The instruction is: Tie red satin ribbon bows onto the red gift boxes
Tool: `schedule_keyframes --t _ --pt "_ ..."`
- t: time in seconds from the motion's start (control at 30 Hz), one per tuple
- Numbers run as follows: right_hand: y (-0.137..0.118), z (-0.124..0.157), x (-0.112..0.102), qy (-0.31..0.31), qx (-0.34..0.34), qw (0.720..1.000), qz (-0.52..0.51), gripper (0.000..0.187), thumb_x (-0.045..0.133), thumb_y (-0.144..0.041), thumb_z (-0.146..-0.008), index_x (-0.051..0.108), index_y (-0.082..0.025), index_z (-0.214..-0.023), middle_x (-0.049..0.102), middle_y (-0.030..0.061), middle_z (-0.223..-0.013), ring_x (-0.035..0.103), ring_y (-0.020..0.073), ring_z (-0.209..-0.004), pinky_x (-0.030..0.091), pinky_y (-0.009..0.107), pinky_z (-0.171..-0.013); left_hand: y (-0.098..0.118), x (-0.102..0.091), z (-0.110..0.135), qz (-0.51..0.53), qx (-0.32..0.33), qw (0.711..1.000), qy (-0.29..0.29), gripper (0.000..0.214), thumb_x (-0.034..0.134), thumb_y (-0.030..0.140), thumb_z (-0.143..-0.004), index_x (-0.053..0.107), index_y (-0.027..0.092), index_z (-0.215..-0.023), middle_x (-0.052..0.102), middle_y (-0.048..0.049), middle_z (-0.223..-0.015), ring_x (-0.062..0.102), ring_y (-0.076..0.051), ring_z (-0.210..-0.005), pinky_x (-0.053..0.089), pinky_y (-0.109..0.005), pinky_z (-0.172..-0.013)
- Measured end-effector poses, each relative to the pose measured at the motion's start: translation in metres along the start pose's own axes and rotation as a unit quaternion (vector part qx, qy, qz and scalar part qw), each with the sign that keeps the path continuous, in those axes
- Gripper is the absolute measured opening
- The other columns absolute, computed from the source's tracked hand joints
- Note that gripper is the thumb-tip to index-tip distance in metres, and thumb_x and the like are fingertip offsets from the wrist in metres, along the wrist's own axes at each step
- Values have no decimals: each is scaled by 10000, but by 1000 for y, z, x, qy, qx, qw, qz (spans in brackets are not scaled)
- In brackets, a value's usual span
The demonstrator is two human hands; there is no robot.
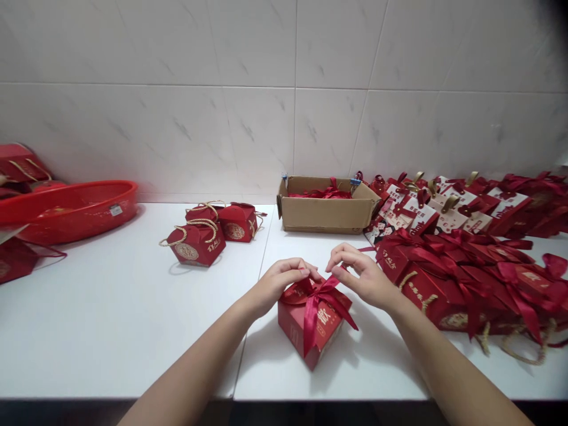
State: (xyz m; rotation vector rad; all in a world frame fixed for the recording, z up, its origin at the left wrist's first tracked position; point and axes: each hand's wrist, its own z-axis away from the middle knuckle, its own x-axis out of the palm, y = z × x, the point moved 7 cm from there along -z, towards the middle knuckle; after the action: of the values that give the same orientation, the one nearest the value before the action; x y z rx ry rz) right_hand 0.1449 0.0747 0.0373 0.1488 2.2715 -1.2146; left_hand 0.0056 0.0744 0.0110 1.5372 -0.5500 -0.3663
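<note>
Two bare hands flank one red gift box [293, 324], which sits on the white table [146, 331] toward six o'clock in the view, a corner aimed at the near edge. Across its top runs a glossy ribbon bow [312, 319], tails hanging over the printed face.

At the box's eleven o'clock, the left hand [284, 284] is half curled, thumb near the fingers by the ribbon; whether it pinches anything I cannot tell. At one o'clock the right hand [358, 275] is loosely bent, thumb and forefinger at the bow's loop; its grip is equally unclear.

The box looks like folded card: probably light, though its contents are hidden, stiff along the creases but easily dented on the flat faces. The ribbon looks soft and slippery, so it is best pinched close to the knot. To steady the box, take the lower sides at nine and three o'clock, near the corners.

Beyond, at twelve o'clock, stands a cardboard carton [328, 214] of red ribbon; more ribboned boxes [448, 296] crowd three o'clock
</note>
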Motion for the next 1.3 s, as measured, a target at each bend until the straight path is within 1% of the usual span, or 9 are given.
schedule_keyframes --t 0.23,0.47,0.77,0.87,0.93,1.0,1.07,1.2,1.3 --pt "-15 5 24 8 -6 999 37 129 675 -353 -753 688 -229 -720 507 42 -862 509 188 -864 436 334 -770 6 -2 2 -21 27 999 5 232 614 323 -772 543 145 -641 607 -58 -996 563 -179 -897 419 -298 -829" --pt "-15 4 24 12 -30 999 13 170 677 -267 -753 659 -197 -599 490 30 -795 508 167 -803 427 316 -733 4 -5 1 -50 54 996 41 317 663 309 -742 420 152 -612 605 -34 -905 555 -134 -804 421 -281 -760" --pt "-13 3 28 -6 -55 998 -9 203 668 -218 -754 633 -181 -558 455 16 -762 493 146 -764 411 297 -719 4 -16 -2 -97 90 985 109 259 679 252 -705 464 148 -605 557 -24 -878 560 -140 -821 432 -304 -805" --pt "-10 3 29 -22 -37 999 -17 187 662 -275 -771 653 -188 -606 489 28 -801 510 157 -807 415 297 -743 4 -15 -2 -103 82 987 92 302 678 254 -710 419 153 -591 587 -35 -842 570 -144 -798 436 -298 -772" --pt "-5 2 24 -20 -17 999 -18 153 631 -349 -799 673 -206 -762 528 37 -858 520 166 -842 415 302 -774 2 -15 -2 -87 68 991 81 301 661 285 -736 414 159 -617 620 -44 -824 587 -150 -777 445 -300 -742" --pt "4 0 13 3 15 1000 -16 251 556 -441 -838 620 -206 -898 547 36 -865 518 163 -814 414 299 -753 1 -16 -1 -91 58 990 92 297 650 320 -753 424 162 -644 646 -55 -826 607 -167 -797 450 -306 -740" --pt "17 0 2 14 61 998 -18 403 400 -554 -877 554 -185 -824 520 20 -759 485 147 -703 399 283 -667 1 -16 1 -121 47 986 107 305 657 345 -749 431 163 -656 664 -64 -845 624 -188 -837 451 -311 -751" --pt "34 6 2 -109 150 982 -32 647 142 -686 -852 412 -180 -554 372 -18 -544 351 111 -521 309 263 -531 8 -9 5 -169 58 978 111 333 687 348 -721 412 174 -653 678 -50 -797 637 -214 -890 454 -319 -774" --pt "29 13 8 -210 161 964 -37 556 408 -673 -799 412 -173 -555 327 -43 -541 299 87 -507 250 239 -492 13 -4 7 -187 78 974 101 335 708 323 -701 404 184 -672 676 -35 -758 633 -218 -925 455 -325 -801"
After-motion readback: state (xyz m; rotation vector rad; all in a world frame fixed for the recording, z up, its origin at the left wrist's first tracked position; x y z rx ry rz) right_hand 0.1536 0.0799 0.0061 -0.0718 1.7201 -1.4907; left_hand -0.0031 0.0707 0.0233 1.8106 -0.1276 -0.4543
